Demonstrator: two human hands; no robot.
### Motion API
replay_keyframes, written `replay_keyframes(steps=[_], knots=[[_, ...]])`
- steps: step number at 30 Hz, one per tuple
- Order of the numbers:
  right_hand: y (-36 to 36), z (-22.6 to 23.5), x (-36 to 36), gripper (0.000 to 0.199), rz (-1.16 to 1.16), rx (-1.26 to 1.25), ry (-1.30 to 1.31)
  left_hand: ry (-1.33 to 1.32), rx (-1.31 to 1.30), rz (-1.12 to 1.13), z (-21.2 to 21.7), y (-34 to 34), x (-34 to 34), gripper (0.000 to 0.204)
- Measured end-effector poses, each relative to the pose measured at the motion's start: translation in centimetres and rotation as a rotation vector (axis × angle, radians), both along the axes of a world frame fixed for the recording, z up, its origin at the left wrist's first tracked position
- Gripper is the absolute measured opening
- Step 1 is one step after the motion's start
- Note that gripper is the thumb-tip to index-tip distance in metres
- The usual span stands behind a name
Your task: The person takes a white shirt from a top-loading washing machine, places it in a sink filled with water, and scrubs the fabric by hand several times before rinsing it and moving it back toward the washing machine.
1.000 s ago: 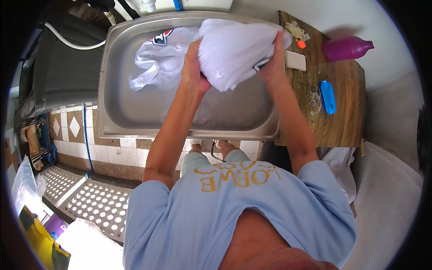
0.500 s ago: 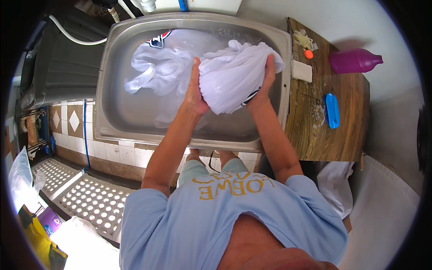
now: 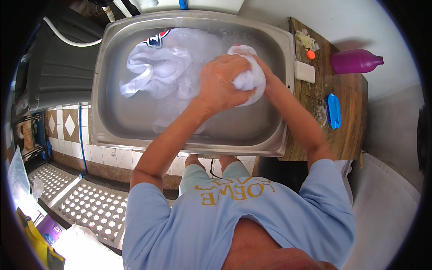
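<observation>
A bunched white cloth is squeezed between my hands over the right half of the metal sink. My left hand is wrapped round its near left side, fingers and thumb curled into it. My right hand grips the far right side, its fingers mostly hidden behind the bundle. A bit of red shows at the bundle's top. Another white garment, with a dark blue and red patch at its upper edge, lies soaking in cloudy water at the sink's left.
On the wooden counter at right are a white bar, a small orange piece, a purple bottle on its side and a blue brush. A white hose bends beside the sink's far left corner.
The cloth has gone from a wide, loose bundle to a tight ball. My left hand has moved right and over it; my right hand has shifted behind it.
</observation>
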State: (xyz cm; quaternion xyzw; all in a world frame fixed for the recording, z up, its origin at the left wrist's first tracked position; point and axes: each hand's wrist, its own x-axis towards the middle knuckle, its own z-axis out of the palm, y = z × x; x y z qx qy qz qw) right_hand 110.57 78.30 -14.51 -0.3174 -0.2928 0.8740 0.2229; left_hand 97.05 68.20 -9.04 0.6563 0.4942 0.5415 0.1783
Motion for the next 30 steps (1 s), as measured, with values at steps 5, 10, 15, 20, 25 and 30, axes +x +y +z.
replay_keyframes(steps=[5,10,15,20,25,30], knots=[[0.4,0.0,-1.9,0.044,0.273,0.161,0.040,0.191,-0.013,-0.146,1.8,0.8,-0.4,0.031],[-0.7,-0.9,-1.3,0.056,0.075,-0.204,0.269,-0.650,-0.156,-0.139,0.4,1.9,-2.9,0.016],[-3.2,-0.7,-2.6,0.060,-0.290,-0.232,0.367,-1.323,-0.269,0.014,-0.6,2.2,-3.0,0.024],[-2.7,-2.4,-1.2,0.047,-0.280,-0.206,0.170,-0.537,-0.158,0.061,-1.3,2.2,-2.8,0.023],[-1.9,0.1,-1.7,0.038,-0.076,0.073,0.007,0.267,0.095,-0.010,3.6,1.0,-0.1,0.022],[-1.4,7.4,-3.9,0.028,0.060,0.012,-0.394,0.518,0.215,-0.167,5.6,-0.1,1.0,0.022]])
